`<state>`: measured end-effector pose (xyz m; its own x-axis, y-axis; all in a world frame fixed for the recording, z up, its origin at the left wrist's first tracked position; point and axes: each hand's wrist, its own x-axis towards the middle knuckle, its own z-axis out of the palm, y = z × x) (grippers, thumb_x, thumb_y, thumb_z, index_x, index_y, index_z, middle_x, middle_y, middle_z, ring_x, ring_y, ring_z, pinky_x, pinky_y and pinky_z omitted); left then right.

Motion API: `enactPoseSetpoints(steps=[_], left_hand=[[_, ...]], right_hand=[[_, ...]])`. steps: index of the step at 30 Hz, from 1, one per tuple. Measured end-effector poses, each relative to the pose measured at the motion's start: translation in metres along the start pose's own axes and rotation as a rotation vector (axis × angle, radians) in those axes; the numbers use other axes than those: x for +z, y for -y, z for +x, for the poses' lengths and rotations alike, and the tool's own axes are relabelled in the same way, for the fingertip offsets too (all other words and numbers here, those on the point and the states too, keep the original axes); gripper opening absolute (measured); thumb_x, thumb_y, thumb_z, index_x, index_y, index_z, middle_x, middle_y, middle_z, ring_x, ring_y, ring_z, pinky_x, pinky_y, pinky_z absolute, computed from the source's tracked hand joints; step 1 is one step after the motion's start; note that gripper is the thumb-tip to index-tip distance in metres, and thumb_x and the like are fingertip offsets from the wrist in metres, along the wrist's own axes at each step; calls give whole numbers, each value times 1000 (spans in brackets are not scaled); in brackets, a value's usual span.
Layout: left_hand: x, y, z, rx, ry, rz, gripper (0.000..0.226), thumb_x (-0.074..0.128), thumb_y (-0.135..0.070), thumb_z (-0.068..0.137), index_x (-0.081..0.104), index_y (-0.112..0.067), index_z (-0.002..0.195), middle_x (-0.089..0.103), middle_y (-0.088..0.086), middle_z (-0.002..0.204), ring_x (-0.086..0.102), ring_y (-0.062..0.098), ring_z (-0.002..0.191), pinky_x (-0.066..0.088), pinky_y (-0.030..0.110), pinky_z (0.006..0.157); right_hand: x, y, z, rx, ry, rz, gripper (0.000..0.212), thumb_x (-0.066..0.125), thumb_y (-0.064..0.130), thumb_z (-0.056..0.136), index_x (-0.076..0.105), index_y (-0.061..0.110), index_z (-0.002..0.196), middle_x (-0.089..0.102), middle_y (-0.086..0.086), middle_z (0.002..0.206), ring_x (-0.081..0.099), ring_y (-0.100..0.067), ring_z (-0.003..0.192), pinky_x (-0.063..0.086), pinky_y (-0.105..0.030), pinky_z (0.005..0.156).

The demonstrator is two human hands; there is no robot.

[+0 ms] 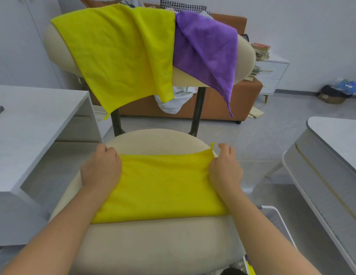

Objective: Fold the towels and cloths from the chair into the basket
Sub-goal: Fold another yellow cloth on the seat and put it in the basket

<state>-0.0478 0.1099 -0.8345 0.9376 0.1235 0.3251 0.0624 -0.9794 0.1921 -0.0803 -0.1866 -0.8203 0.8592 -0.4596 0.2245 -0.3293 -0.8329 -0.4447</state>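
A yellow cloth [163,185], folded in half, lies flat on the beige round seat of the chair [159,245]. My left hand [102,165] grips its far left corner with curled fingers. My right hand [224,165] pinches its far right corner, beside a small yellow loop. Over the chair's backrest hang a large yellow towel [117,54] and a purple cloth [209,50]. The white plastic basket [276,219] stands on the floor at the lower right, mostly hidden by my right arm and the seat.
A white desk [34,124] stands to the left and a white rounded table [332,155] to the right. Behind the chair is an orange sofa [242,98] with clothes on it. A white cabinet [272,74] with books and a bag [340,90] stand at the back right.
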Motion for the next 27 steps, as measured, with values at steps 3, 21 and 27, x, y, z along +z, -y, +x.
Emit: enactPoseSetpoints(steps=[3, 21, 27], left_hand=[[-15, -13, 3, 68, 52, 31, 31, 40, -20, 97, 63, -7, 112, 55, 12, 121, 50, 29, 106, 40, 41, 84], [1, -31, -16, 220, 506, 85, 66, 11, -61, 96, -9, -32, 153, -18, 5, 160, -15, 27, 147, -5, 50, 118], [-1, -30, -18, 193, 519, 88, 68, 12, -60, 97, -9, -28, 153, -17, 5, 160, -15, 27, 147, -6, 50, 118]], right_hand=[[-5, 0, 4, -33, -118, 74, 43, 39, 12, 95, 46, 14, 137, 48, -7, 136, 52, -29, 114, 38, -40, 88], [26, 31, -15, -508, 552, -227, 58, 13, 54, 101, 6, 34, 154, -4, 10, 162, -9, -17, 149, -6, -48, 119], [24, 28, -6, -365, 541, -249, 57, 12, 48, 103, 5, 27, 155, -7, 5, 162, -10, -20, 149, -6, -50, 119]])
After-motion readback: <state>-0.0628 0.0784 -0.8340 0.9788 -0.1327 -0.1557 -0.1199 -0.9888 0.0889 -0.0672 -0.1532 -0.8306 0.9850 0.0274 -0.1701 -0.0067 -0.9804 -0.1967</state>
